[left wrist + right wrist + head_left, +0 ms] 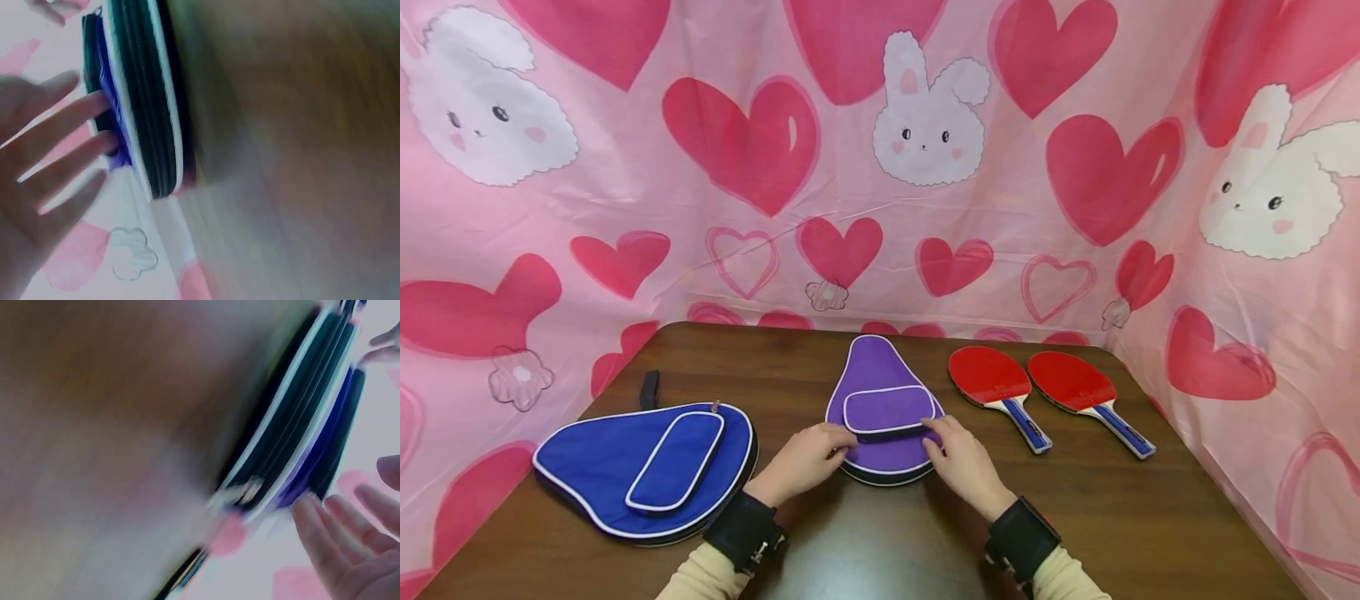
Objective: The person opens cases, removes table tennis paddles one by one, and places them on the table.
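touching the left end of the purple case's (pixel 877 375) pocket (pixel 889 410), the left hand (pixel 807 458) spreads its fingers loosely; the right hand (pixel 967 468), fingers likewise relaxed, meets the right end. the case lies flat mid-table, between a blue case (pixel 613 462) at left and two red paddles (pixel 991 377) at right.

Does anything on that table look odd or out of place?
Nothing looks spilled or damaged. Only the blue case seems askew: it lies sideways, narrow end leftward, while the purple case points its narrow end toward the backdrop.
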The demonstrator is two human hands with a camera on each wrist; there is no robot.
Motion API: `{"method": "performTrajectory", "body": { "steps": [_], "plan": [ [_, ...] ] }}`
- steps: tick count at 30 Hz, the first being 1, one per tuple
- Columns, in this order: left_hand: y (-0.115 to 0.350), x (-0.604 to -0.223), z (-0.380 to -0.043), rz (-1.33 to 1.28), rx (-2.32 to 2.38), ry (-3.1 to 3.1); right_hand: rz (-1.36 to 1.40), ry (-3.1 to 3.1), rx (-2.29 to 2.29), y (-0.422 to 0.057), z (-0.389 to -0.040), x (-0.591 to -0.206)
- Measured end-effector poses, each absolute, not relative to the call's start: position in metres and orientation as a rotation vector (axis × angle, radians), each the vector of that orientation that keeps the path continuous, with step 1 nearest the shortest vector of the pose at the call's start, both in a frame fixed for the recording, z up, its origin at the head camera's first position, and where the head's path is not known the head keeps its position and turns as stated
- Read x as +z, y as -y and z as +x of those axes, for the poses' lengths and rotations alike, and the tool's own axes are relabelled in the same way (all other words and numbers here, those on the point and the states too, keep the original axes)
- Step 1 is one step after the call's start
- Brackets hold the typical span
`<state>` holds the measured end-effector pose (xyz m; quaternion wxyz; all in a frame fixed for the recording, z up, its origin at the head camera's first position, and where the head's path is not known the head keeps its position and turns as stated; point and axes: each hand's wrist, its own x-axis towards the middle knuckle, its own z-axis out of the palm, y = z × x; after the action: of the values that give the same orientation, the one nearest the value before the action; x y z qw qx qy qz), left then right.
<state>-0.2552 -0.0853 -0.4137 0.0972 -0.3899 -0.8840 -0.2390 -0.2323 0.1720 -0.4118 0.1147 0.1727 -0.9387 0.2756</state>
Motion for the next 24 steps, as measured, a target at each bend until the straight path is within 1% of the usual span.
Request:
{"method": "performTrajectory", "body": {
  "steps": [4,9,13,19,24],
  "plan": [
    [0.073,-0.412,-0.262,-1.128,-0.667,2.558,0.380,2.883,0.810,-0.199,-0.245,-0.415],
    [0.065,-0.409,-0.271,-1.175,-0.620,2.875,0.377,3.137,0.791,-0.221,-0.253,-0.423],
    [0.067,-0.409,-0.275,-1.181,-0.655,3.025,0.442,3.153,0.776,-0.225,-0.255,-0.429],
    [0.071,-0.412,-0.277,-1.175,-0.755,3.025,0.456,3.153,0.759,-0.221,-0.259,-0.431],
    [0.072,-0.414,-0.277,-1.160,-0.801,3.021,0.554,3.066,0.701,-0.215,-0.262,-0.432]
  ]
}}
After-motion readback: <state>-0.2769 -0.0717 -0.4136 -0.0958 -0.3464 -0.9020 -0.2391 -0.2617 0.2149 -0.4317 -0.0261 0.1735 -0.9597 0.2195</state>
